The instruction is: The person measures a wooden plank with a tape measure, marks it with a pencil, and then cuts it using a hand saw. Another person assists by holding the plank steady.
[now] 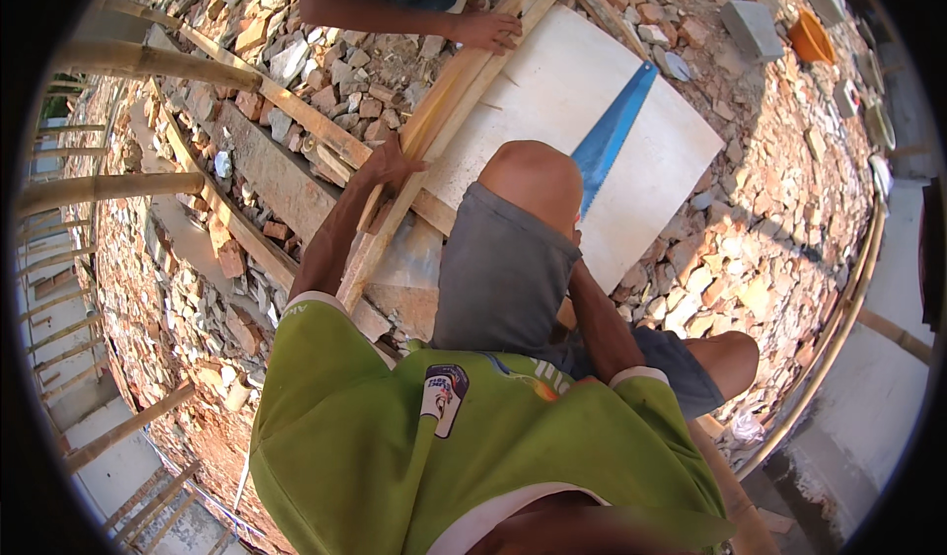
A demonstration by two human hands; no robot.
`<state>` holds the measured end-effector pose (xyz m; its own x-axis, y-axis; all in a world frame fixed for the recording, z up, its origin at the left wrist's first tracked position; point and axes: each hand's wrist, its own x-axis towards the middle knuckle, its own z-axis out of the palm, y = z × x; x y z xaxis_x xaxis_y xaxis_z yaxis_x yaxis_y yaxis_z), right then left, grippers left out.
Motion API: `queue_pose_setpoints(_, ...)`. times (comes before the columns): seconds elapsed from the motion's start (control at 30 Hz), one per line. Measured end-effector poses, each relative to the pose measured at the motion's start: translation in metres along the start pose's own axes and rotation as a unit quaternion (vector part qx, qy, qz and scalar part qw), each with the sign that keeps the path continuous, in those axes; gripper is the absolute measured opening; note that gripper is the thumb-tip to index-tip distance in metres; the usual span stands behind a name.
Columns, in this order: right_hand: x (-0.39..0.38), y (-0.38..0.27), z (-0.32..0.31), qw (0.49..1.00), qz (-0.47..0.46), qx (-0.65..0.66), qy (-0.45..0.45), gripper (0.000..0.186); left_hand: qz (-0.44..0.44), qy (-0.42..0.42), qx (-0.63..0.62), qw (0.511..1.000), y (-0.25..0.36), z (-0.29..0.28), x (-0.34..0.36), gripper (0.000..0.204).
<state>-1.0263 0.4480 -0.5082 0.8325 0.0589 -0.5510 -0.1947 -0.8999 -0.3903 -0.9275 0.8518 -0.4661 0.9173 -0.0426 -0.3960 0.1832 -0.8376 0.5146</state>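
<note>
Wooden planks [449, 101] lie together in a slanting line along the left edge of a white board [671, 150]. My left hand [393, 166] is closed round the near part of these planks. A hand saw [614, 126] with a blue blade slants over the board, its narrow end pointing away from me. Its handle end disappears beside my raised knee. My right forearm [604, 323] runs up behind that knee to the saw's handle; the hand there is almost wholly hidden. Farther up, another person's hand [486, 30] rests on the planks.
Broken brick rubble [345, 86] covers the ground all around. Bamboo poles [148, 62] and loose timbers [237, 224] lie to the left. At the far right are a grey block [752, 30] and an orange container [811, 37]. A long curved pole [838, 328] runs along the right side.
</note>
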Motion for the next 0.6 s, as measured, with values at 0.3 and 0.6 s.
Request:
queue_pose_setpoints(0.3,-0.002,0.017,-0.01,0.995,-0.004,0.093,0.033,0.045,-0.032,-0.037,0.11,0.993,0.052,-0.012,-0.009,0.091)
queue_pose_setpoints(0.6,-0.074,-0.017,-0.082,0.891,-0.049,0.375,0.25,0.033,0.035,-0.113,-0.068,0.991,0.028,-0.026,-0.003,0.107)
